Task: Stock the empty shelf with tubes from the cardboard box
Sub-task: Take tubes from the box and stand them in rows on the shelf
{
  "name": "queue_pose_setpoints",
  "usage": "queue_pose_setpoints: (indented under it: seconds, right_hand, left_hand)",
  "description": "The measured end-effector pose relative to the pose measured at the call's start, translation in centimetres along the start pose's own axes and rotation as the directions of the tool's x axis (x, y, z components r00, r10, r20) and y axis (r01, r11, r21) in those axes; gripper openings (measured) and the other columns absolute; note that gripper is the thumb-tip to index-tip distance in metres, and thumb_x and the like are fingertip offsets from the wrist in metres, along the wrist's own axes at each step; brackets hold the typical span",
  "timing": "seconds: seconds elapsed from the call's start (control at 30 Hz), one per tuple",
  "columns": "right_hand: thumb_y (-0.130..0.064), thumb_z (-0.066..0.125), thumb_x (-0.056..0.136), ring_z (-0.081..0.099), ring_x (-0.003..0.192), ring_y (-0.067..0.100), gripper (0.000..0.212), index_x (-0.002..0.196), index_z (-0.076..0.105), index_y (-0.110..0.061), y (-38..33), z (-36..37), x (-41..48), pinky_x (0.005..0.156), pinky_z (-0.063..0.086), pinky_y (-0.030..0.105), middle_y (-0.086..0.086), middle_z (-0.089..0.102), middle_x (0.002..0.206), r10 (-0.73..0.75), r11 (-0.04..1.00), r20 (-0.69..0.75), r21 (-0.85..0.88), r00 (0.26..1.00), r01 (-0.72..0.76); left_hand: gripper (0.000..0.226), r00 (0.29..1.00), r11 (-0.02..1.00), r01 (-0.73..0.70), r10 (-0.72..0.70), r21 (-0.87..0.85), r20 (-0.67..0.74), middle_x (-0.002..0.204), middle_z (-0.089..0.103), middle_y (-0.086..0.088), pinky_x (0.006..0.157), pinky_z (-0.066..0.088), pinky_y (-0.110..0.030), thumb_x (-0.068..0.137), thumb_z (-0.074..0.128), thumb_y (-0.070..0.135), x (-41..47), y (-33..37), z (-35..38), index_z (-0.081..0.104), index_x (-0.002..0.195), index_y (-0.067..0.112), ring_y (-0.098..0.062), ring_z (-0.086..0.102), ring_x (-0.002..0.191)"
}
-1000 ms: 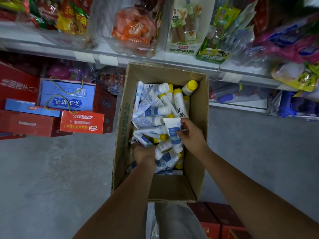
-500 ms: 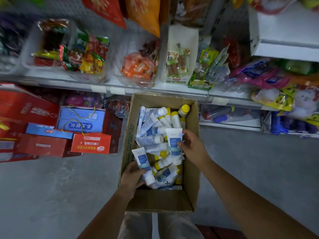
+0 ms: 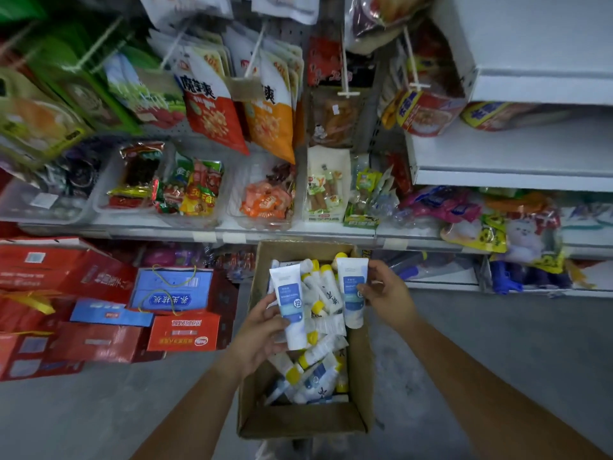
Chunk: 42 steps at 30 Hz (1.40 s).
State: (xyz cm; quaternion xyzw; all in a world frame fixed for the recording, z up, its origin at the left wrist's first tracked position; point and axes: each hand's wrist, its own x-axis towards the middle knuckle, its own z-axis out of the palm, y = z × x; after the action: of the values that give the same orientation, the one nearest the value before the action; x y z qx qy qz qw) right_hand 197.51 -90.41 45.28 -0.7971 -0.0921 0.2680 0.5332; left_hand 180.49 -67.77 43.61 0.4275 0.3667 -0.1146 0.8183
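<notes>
An open cardboard box (image 3: 305, 423) stands on the floor below me, filled with several white tubes (image 3: 323, 356), some with yellow caps. My left hand (image 3: 262, 330) grips a white and blue tube (image 3: 290, 307) upright above the box. My right hand (image 3: 386, 293) holds a second white and blue tube (image 3: 352, 292), also upright over the box. A bare white shelf (image 3: 517, 151) sits at the upper right, with another white shelf (image 3: 544, 44) above it.
Snack packets hang on pegs (image 3: 212, 104) ahead. Clear bins of snacks (image 3: 195, 194) line the shelf behind the box. Red and blue gift cartons (image 3: 109, 313) are stacked on the floor at left. Grey floor lies on both sides of the box.
Both hands have lifted a tube each out of the pile to above the box. The view has tilted up, showing the hanging packets and the white shelves at right.
</notes>
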Motion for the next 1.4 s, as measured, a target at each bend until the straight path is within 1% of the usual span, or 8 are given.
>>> queue_pose_setpoints:
  seconds: [0.07, 0.23, 0.33, 0.5, 0.63, 0.83, 1.17, 1.4]
  right_hand:
    - [0.000, 0.064, 0.090, 0.067, 0.088, 0.000, 0.036, 0.113, 0.057, -0.027, -1.5, -1.2, -0.6, 0.074, 0.058, 0.024, -0.006, 0.069, 0.104, -0.012, 1.000, -0.038, 0.010, 0.999, 0.012]
    - [-0.001, 0.065, 0.089, 0.067, 0.092, 0.003, 0.036, 0.117, 0.057, -0.022, -5.3, -4.5, -2.5, 0.077, 0.056, 0.026, -0.005, 0.070, 0.105, -0.075, 0.997, -0.154, 0.008, 0.985, 0.077]
    - [0.000, 0.065, 0.089, 0.069, 0.094, 0.012, 0.036, 0.118, 0.056, -0.019, -7.4, -6.8, -4.2, 0.078, 0.058, 0.031, 0.002, 0.071, 0.104, -0.101, 0.994, -0.216, 0.022, 0.971, 0.108]
    - [-0.006, 0.068, 0.089, 0.070, 0.094, 0.021, 0.040, 0.117, 0.056, -0.032, -10.3, -10.7, -7.3, 0.074, 0.061, 0.039, 0.004, 0.068, 0.108, -0.121, 0.992, -0.337, 0.004, 0.934, 0.130]
    - [-0.001, 0.065, 0.090, 0.071, 0.087, 0.016, 0.039, 0.120, 0.054, -0.023, -12.2, -13.7, -10.3, 0.069, 0.059, 0.029, 0.007, 0.067, 0.106, -0.115, 0.991, -0.421, 0.008, 0.899, 0.131]
    - [-0.001, 0.065, 0.090, 0.071, 0.079, 0.011, 0.035, 0.118, 0.056, -0.021, -14.0, -18.1, -13.4, 0.060, 0.051, 0.017, 0.004, 0.067, 0.102, -0.128, 0.991, -0.503, -0.032, 0.855, 0.130]
    - [-0.006, 0.068, 0.089, 0.070, 0.091, 0.016, 0.033, 0.113, 0.059, -0.027, -15.8, -27.0, -13.6, 0.078, 0.059, 0.033, 0.002, 0.069, 0.101, -0.217, 0.974, -0.528, -0.057, 0.821, 0.221]
    - [-0.009, 0.070, 0.088, 0.071, 0.089, 0.023, 0.034, 0.116, 0.060, -0.024, -18.7, -35.0, -11.3, 0.071, 0.059, 0.033, 0.003, 0.070, 0.101, -0.268, 0.956, -0.494, -0.033, 0.827, 0.291]
  left_hand:
    - [0.059, 0.998, 0.999, -0.035, 0.034, 0.025, 0.061, 0.130, 0.063, -0.014, 0.073, 0.057, -0.057, 0.086, 0.060, -0.011, -0.3, 2.4, 1.6, 0.050, 0.137, 0.019, -0.035, 0.068, 0.103]
    - [0.063, 0.974, 0.982, -0.133, 0.104, 0.136, 0.204, 0.130, 0.061, -0.016, 0.088, 0.048, -0.070, 0.078, 0.072, -0.004, -1.5, 6.8, 5.5, 0.052, 0.134, 0.018, -0.035, 0.065, 0.110]
    - [0.066, 0.948, 0.964, -0.193, 0.135, 0.181, 0.290, 0.129, 0.062, -0.011, 0.085, 0.053, -0.064, 0.070, 0.078, 0.006, -2.5, 8.9, 8.3, 0.056, 0.130, 0.023, -0.033, 0.066, 0.111]
    - [0.065, 0.897, 0.959, -0.223, 0.131, 0.176, 0.423, 0.126, 0.064, -0.012, 0.082, 0.056, -0.057, 0.072, 0.075, 0.003, -3.4, 11.8, 12.8, 0.057, 0.130, 0.028, -0.034, 0.066, 0.109]
    - [0.073, 0.848, 0.957, -0.235, 0.116, 0.171, 0.517, 0.127, 0.063, -0.014, 0.075, 0.057, -0.051, 0.066, 0.082, 0.008, -4.1, 13.5, 16.6, 0.055, 0.132, 0.026, -0.034, 0.066, 0.100]
    - [0.081, 0.792, 0.951, -0.272, 0.133, 0.148, 0.596, 0.127, 0.062, -0.017, 0.080, 0.056, -0.048, 0.057, 0.087, 0.007, -5.0, 15.3, 22.0, 0.056, 0.130, 0.021, -0.033, 0.066, 0.105]
    - [0.081, 0.742, 0.907, -0.389, 0.206, 0.159, 0.638, 0.113, 0.068, -0.013, 0.077, 0.057, -0.037, 0.053, 0.086, 0.007, -5.8, 17.7, 31.8, 0.057, 0.128, 0.017, -0.027, 0.068, 0.099]
    - [0.079, 0.712, 0.835, -0.530, 0.342, 0.149, 0.614, 0.108, 0.070, -0.009, 0.077, 0.058, -0.034, 0.051, 0.086, 0.010, -6.1, 19.7, 39.9, 0.058, 0.125, 0.013, -0.024, 0.069, 0.097]
